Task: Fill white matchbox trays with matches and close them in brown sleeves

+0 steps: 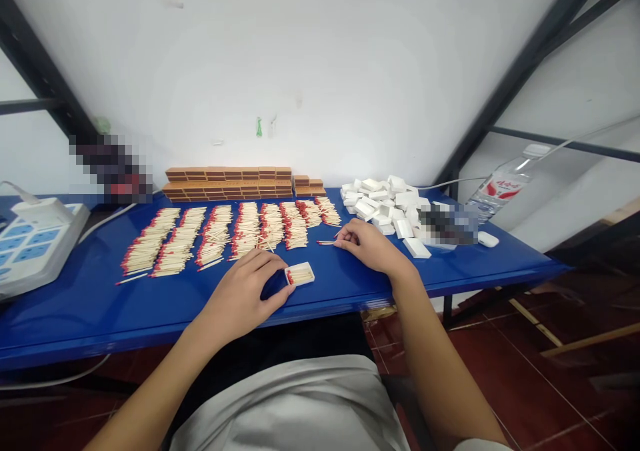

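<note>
My left hand (255,287) grips the left end of a small white matchbox tray (311,272) between thumb and fingers. Several red-tipped matches lie inside that tray, on the blue table. To its right, my right hand (367,244) is closed in a pinch on a few matches (326,242), their red heads pointing left, just above or on the table. Beyond both hands, several heaps of loose matches (245,231) stretch in a row, mostly with red heads at the left.
Brown matchbox sleeves (227,184) are stacked along the wall. White trays (385,201) lie piled at the right, near a tilted water bottle (505,184). A power strip (45,244) stands on the left of the blue table (345,287). Dark metal posts (515,84) flank it.
</note>
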A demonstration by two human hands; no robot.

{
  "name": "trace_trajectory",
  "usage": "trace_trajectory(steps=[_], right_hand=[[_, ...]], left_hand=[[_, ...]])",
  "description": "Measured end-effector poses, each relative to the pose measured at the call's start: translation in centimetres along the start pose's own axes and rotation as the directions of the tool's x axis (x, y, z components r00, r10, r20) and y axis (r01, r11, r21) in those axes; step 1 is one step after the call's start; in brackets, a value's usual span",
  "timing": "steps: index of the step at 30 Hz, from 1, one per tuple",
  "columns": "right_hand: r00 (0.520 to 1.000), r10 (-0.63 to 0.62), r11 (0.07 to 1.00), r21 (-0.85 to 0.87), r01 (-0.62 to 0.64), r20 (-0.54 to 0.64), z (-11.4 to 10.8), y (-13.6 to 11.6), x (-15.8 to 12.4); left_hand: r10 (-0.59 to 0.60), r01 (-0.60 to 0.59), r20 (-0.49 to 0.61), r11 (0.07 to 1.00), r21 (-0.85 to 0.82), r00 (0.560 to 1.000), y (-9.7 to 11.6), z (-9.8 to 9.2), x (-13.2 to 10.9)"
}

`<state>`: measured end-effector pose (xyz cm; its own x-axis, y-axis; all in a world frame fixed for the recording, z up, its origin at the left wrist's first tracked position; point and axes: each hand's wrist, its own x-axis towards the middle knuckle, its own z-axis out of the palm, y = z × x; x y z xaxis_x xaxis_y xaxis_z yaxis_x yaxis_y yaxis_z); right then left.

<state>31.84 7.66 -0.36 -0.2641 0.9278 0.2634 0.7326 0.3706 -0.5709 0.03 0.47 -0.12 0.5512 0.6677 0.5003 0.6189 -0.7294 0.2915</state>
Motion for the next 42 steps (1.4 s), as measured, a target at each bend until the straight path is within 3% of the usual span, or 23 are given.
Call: trace_trajectory(steps=[24, 32, 37, 42], right_hand=[[0.999, -0.037, 0.997, -0.06, 0.04, 0.038, 0.2, -2.0, -0.3], [0.979, -0.179, 0.984, 0.006, 0.179, 0.095, 0.0, -6.2, -1.7], [0.973, -0.135, 0.99, -0.013, 0.14, 0.189, 0.1, -8.7, -2.6], [0.974, -0.125, 0.99, -0.047, 0.136, 0.188, -0.4, -9.3, -3.1]], left_hand=[[0.013, -0.013, -0.021, 1.0, 0.006, 1.0, 0.1, 0.0, 0.0], [0.009, -0.009, -0.03, 1.0, 0.006, 1.0, 0.0, 0.0, -0.1], [0.016, -0.016, -0.033, 1.0, 0.011, 0.999, 0.0, -0.1, 0.0], [0.023, -0.023, -0.045, 1.0, 0.003, 0.999, -0.1, -0.1, 0.0]])
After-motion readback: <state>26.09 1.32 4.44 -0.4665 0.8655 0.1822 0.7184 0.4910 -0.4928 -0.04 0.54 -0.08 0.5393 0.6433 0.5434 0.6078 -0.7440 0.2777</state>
